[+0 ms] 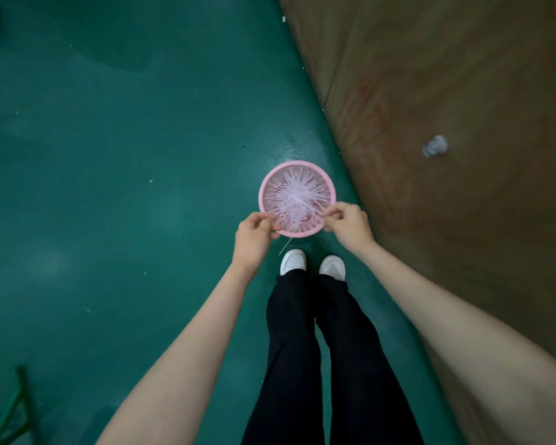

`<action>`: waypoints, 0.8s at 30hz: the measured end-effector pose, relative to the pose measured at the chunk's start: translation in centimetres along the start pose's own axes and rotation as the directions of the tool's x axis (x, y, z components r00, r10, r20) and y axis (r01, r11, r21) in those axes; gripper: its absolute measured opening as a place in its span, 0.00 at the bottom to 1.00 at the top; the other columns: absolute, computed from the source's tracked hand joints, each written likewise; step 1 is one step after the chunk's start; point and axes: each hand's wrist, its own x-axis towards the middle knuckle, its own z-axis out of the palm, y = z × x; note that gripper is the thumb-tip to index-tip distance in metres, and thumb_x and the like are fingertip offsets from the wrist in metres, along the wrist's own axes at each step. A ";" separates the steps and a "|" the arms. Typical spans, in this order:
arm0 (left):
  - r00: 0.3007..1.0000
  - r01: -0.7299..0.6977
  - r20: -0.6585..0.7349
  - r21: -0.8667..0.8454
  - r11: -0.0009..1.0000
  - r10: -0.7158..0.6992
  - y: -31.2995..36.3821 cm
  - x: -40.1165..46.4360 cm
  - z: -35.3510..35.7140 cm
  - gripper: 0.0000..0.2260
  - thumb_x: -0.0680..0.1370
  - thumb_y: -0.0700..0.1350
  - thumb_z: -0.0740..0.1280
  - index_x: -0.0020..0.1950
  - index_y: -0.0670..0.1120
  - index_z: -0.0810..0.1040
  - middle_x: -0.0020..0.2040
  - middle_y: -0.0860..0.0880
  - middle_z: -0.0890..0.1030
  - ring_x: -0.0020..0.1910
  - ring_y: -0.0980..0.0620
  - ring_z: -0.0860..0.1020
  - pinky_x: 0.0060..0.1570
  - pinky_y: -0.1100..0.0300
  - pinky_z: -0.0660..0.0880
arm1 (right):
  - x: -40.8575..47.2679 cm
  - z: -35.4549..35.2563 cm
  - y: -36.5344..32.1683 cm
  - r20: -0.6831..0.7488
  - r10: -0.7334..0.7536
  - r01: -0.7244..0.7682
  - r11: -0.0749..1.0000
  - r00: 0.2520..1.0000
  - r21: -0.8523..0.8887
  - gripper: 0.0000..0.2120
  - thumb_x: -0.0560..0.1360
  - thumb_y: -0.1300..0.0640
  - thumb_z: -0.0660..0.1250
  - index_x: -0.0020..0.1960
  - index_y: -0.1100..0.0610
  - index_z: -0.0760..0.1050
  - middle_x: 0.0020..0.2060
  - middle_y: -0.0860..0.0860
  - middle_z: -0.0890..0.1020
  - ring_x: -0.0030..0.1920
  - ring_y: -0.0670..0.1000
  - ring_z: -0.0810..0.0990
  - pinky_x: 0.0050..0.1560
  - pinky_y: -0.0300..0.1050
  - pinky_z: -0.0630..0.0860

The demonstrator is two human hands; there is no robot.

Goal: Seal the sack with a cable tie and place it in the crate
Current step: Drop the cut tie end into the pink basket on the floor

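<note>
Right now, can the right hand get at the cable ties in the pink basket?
Probably yes. The right hand is already at the pink basket rim, fingers pinched on what looks like one of the cable ties. The basket is open-topped, and the left hand stays at the opposite edge.

floor: green | on it: pink basket, brown sheet, white shoes

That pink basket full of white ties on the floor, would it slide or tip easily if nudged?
Probably slides: the pink basket looks like thin slotted plastic on a glossy green floor. Tipping seems unlikely, since it is wide and shallow. The cable ties inside look light and springy, so they might scatter.
</note>
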 end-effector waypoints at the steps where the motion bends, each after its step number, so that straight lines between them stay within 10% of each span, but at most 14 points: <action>1: 1.000 -0.023 0.011 0.024 0.999 0.022 1.2 -1.8 -0.4 0.10 0.79 0.38 0.57 0.54 0.43 0.77 0.40 0.49 0.81 0.34 0.56 0.77 0.36 0.67 0.72 | -2.3 -1.3 -1.2 -0.003 -0.014 0.014 0.999 1.000 0.031 0.09 0.70 0.66 0.68 0.39 0.52 0.77 0.29 0.48 0.79 0.28 0.39 0.78 0.40 0.38 0.75; 15: 0.902 -0.408 0.182 0.067 0.910 0.391 13.2 -24.9 -2.5 0.10 0.79 0.38 0.60 0.47 0.47 0.79 0.41 0.49 0.83 0.39 0.56 0.80 0.44 0.66 0.76 | -28.4 -16.5 -10.4 -0.360 -0.158 0.283 0.901 0.920 0.329 0.10 0.72 0.68 0.66 0.42 0.53 0.78 0.34 0.50 0.82 0.36 0.47 0.80 0.47 0.42 0.77; 24: 0.655 -0.707 0.473 0.109 0.699 0.589 19.1 -31.5 3.5 0.08 0.79 0.39 0.61 0.48 0.45 0.79 0.39 0.52 0.82 0.39 0.57 0.79 0.43 0.71 0.73 | -37.1 -22.0 -8.1 -0.748 -0.128 0.408 0.890 0.651 0.202 0.06 0.74 0.65 0.66 0.47 0.56 0.78 0.40 0.47 0.81 0.42 0.46 0.79 0.46 0.31 0.73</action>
